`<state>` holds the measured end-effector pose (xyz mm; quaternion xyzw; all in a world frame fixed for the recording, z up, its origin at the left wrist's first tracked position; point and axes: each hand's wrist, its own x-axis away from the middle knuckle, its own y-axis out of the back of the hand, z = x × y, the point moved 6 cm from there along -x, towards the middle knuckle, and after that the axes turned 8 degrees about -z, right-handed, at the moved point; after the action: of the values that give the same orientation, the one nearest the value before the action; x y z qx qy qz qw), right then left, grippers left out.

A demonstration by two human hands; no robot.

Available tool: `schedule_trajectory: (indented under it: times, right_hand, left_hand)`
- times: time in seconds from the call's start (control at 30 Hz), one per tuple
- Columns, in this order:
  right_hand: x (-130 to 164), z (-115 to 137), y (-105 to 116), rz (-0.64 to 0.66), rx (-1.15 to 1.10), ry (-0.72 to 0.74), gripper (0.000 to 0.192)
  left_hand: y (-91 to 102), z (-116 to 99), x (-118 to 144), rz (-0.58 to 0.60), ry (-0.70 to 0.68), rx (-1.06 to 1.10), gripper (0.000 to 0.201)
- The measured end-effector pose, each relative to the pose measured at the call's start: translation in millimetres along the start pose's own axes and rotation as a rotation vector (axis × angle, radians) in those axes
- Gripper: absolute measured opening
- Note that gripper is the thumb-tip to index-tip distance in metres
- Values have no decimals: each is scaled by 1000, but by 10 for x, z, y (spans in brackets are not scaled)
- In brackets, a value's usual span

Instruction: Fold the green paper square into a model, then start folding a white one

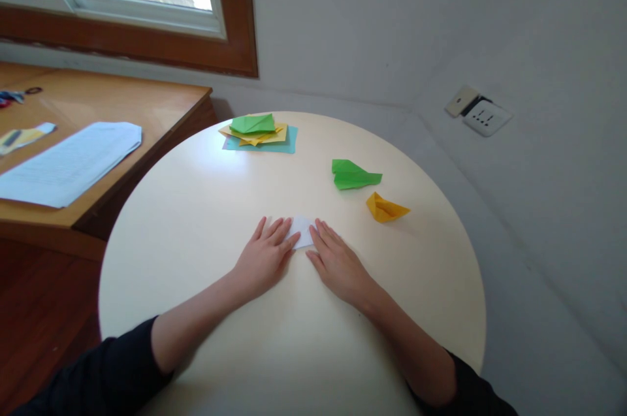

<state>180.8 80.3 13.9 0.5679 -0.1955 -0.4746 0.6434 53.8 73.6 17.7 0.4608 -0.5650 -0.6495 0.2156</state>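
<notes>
On my left, the wooden desk (164, 99) is bearing a white stack of sheets (73, 161). Next, near the far edge of the round white table (166, 253), a teal sheet (290, 143) is lying under yellow paper pieces (281, 134), with a green folded piece (252, 123) sitting on top. My left hand (267, 251) is lying palm down — fingers open and spread, the forearm slanting in from the lower left. Between my hands, nearer the table's middle, the small white paper (304, 226) is resting flat, partly hidden under my fingers. My right hand (340, 266) is mirroring that pose, fingers straight and closer together, fingertips touching the paper's right side. Beyond it, a green folded paper (353, 176) is lying just behind a yellow folded paper (385, 208) — pointed ends facing right.
</notes>
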Motion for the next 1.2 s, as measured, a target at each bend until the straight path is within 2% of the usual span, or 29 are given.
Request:
schedule_trajectory:
  times: [0.33,0.5,0.67,0.87,1.03,1.2]
  right_hand:
    - [-8,20,31,-19,59,15,44]
    - [-10,26,36,-27,66,10,44]
    - [-10,31,45,-28,85,14,44]
    - [-14,38,89,-31,99,21,43]
    - [-24,48,112,-27,127,18,42]
    - [-44,20,156,-92,90,11,35]
  left_hand:
    - [157,80,-33,-93,13,127,19]
    - [179,114,-36,-91,30,198,13]
    - [183,146,-39,-61,43,217,14]
    - [184,178,-38,-83,61,232,16]
    - [187,221,-26,-108,125,297,17]
    - [207,283,-19,-136,244,508,18]
